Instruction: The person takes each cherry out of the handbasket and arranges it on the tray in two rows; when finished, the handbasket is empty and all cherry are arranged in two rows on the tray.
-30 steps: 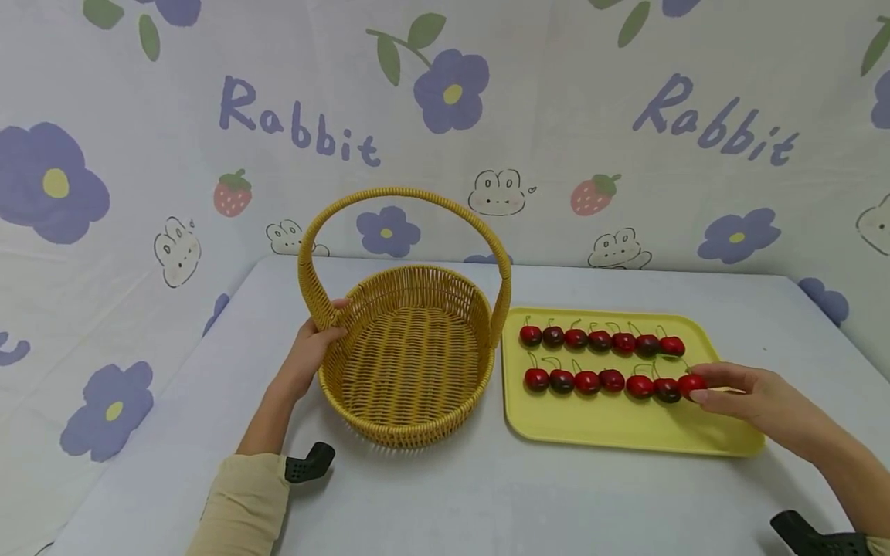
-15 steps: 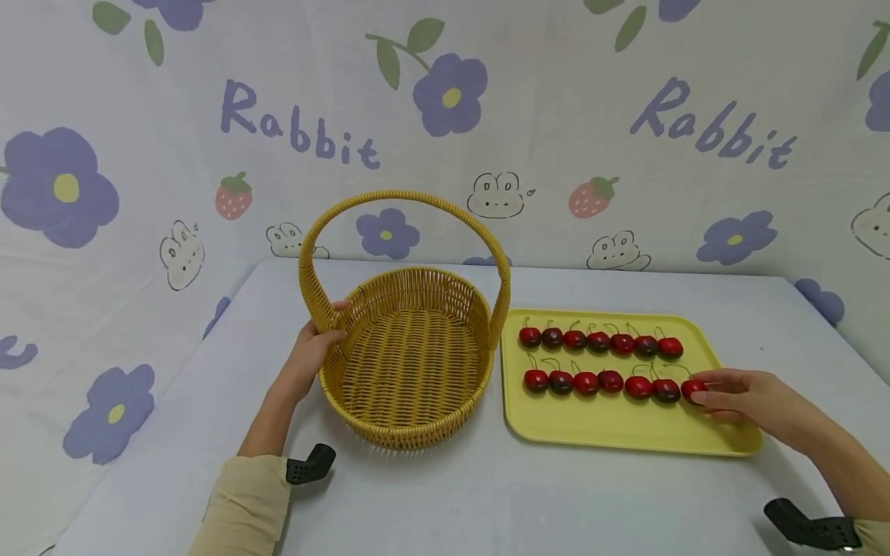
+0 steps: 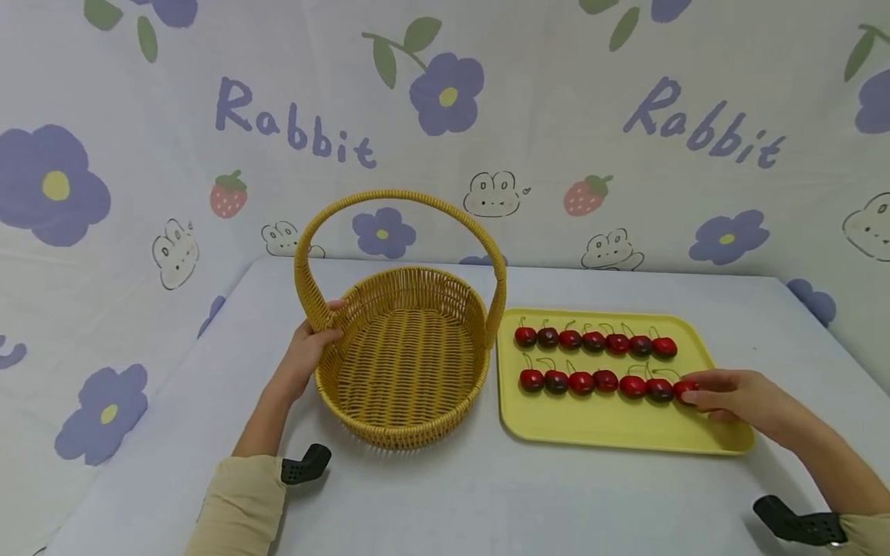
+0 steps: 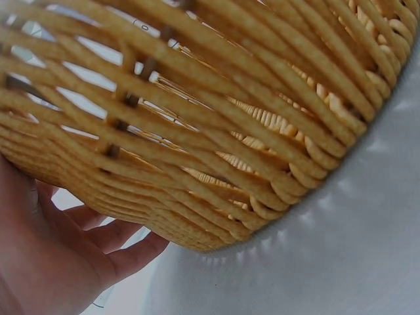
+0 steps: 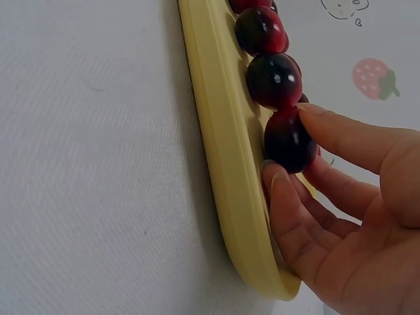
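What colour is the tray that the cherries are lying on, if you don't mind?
The tray is pale yellow, plain with no pattern; the head view shows it best.

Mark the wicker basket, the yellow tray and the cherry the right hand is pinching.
wicker basket (image 3: 410, 363), head view, woven floor.
yellow tray (image 3: 612, 428), head view, bare near strip.
cherry (image 5: 287, 141), right wrist view, dark skin between the fingers.

Round woven yellow wicker basket with upright arched handle, standing empty, centre-left. Glossy dark-red cherry, rightmost of the near row on the tray.
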A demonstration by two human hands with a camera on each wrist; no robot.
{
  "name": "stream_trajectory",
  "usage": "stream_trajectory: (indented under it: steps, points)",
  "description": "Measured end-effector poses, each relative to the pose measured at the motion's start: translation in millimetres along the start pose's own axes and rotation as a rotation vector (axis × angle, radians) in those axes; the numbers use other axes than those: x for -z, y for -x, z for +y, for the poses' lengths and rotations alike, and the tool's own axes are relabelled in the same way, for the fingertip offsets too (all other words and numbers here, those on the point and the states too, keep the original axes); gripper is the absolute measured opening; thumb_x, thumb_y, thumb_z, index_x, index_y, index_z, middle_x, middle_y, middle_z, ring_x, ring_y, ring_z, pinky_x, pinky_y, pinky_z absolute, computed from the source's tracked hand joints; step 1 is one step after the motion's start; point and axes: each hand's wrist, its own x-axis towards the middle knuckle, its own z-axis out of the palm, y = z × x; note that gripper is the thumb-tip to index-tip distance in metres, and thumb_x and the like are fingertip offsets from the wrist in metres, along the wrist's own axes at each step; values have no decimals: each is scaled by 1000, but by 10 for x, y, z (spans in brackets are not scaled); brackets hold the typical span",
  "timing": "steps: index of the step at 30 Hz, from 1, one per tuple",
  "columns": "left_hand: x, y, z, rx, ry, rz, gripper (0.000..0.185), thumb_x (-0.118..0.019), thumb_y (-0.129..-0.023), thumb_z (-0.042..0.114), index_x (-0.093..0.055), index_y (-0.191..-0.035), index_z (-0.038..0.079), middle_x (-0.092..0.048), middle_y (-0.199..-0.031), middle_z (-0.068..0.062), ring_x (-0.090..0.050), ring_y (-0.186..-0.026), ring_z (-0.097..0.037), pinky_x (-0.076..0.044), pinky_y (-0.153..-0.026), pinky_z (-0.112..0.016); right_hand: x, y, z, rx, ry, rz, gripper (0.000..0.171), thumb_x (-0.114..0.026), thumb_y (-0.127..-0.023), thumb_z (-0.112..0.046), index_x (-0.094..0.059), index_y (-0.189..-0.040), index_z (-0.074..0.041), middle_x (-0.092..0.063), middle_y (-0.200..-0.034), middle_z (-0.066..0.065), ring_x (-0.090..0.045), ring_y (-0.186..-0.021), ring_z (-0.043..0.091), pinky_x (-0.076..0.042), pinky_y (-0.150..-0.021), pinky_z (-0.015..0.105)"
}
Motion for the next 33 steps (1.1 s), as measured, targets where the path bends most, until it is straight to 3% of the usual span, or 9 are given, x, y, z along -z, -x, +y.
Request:
stream_trajectory:
  steps: [5, 20, 30, 33]
  points:
    - [-6, 13, -4, -9, 3, -5, 49, -42, -96, 5, -35, -145, 5, -34, -145, -20, -33, -129, -33, -19, -107, -48, 2, -5, -2, -13, -4, 16, 79, -64, -88, -45, -39, -136, 12, -62, -108, 12, -52, -89, 23, -46, -69, 30]
    - [-8, 42, 14, -6, 9, -9, 50, -41, -96, 4, -34, -145, 5, -34, -146, -20, -33, -130, -34, -18, -108, -48, -22, 29, 13, -8, -47, 19, 80, -61, -90, -46, -36, -137, 14, -60, -117, 18, -59, -91, 19, -51, -74, 27]
    - [8, 38, 23, -10, 9, -4, 50, -41, -96, 4, -34, -145, 4, -33, -146, -20, -32, -131, -34, -17, -108, -48, 45, 85, -12, 40, -75, -6, 74, -43, -100, -43, -28, -137, 19, -50, -125, 31, -62, -96, 22, -52, -79, 30]
    - [22, 34, 13, -4, 15, -10, 50, -42, -96, 4, -34, -145, 4, -33, -146, -20, -31, -131, -34, -17, -108, -49, 86, 108, 22, 51, -108, 19, 72, -39, -101, -42, -25, -136, 19, -47, -126, 32, -62, -95, 17, -52, -79, 28]
